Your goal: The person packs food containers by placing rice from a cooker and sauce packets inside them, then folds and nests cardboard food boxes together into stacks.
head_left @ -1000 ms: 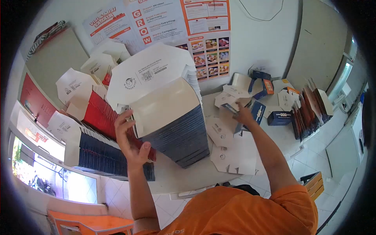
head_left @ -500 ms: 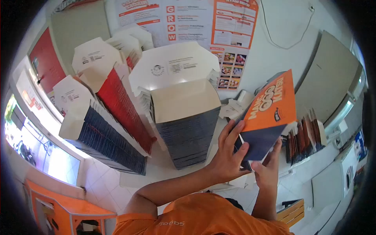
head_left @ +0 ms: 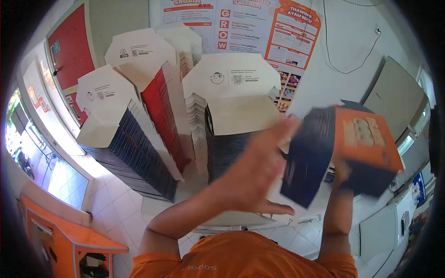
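My left hand (head_left: 259, 173) is blurred, its thumb and fingers spread apart with nothing between them. It is just left of an orange and dark blue cardboard food box (head_left: 368, 132). My right hand (head_left: 342, 171) holds that box from below, its fingers largely hidden behind the cardboard. The box is tilted, with dark blue flaps (head_left: 308, 157) hanging out on its left side. Beyond my left hand stands a tall stack of nested dark blue boxes (head_left: 227, 150), white inside with raised white lids.
Another dark blue stack (head_left: 139, 157) and a red stack (head_left: 162, 113) of nested boxes lean at the left. Posters (head_left: 245, 28) cover the wall behind. An orange cabinet (head_left: 69, 231) stands at the lower left, and a grey panel (head_left: 398, 97) leans at the right.
My left hand has let go of the box and moved left. The box has swung right in my right hand, and its dark flaps now spread out. The view has shifted slightly.
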Action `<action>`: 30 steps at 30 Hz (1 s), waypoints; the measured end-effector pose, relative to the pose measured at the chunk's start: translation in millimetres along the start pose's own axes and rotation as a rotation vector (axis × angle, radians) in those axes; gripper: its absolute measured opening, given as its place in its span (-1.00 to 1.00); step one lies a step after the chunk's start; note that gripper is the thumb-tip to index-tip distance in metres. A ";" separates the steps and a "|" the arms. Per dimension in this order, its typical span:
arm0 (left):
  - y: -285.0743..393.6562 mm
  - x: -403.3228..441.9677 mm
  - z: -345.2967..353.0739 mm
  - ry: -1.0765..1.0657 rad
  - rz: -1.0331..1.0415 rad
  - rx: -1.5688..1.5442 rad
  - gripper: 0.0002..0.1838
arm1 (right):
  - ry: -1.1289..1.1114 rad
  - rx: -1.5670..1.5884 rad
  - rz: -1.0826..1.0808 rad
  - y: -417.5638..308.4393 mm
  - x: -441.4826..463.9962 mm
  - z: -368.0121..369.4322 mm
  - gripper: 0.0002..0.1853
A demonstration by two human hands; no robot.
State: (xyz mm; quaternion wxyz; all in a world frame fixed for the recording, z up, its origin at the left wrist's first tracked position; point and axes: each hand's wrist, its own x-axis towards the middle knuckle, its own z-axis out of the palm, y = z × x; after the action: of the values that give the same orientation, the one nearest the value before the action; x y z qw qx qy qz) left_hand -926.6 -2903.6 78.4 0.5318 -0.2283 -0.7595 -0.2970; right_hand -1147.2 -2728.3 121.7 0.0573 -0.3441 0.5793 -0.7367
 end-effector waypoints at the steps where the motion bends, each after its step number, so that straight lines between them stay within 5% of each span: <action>1: -3.7 1.5 -21.1 0.061 -0.013 0.117 0.22 | -0.049 0.015 0.045 -1.0 15.8 18.5 -0.57; 2: -14.9 1.0 -48.1 0.062 -0.017 0.281 0.32 | -0.094 0.023 0.095 0.0 32.1 35.3 -0.58; 4: -42.3 -14.3 -91.8 -0.088 -0.228 0.395 0.17 | -0.173 0.010 0.208 6.3 61.4 66.7 -0.60; 9: -91.0 -46.9 -113.8 -0.223 -0.171 0.598 -0.11 | -0.340 -0.233 0.411 39.0 108.9 111.9 -0.61; 11: -93.0 -48.1 -116.1 -0.212 -0.155 0.639 -0.18 | -0.493 -0.467 0.328 45.0 122.3 117.4 -0.57; 14: -95.5 -45.8 -121.1 -0.201 -0.138 0.693 -0.21 | -0.572 -1.226 -0.093 30.0 116.8 123.5 -0.45; 18: -104.4 -43.4 -125.6 -0.129 -0.181 0.638 -0.24 | -0.673 -1.393 -0.210 43.1 127.2 123.7 -0.22; 24: -114.7 -49.7 -120.2 -0.066 -0.146 0.551 -0.29 | -0.729 -1.537 -0.154 20.3 114.1 138.5 -0.34; 30: -99.7 -56.8 -115.5 -0.150 -0.036 0.516 -0.47 | -0.560 -1.489 -0.139 53.7 128.0 139.0 -0.42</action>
State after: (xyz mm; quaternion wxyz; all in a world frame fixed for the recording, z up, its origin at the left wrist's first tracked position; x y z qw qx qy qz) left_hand -896.3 -3057.2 33.8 0.5091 -0.0931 -0.8514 -0.0853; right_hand -1181.2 -2920.6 142.9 -0.0903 -0.4995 0.8605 -0.0442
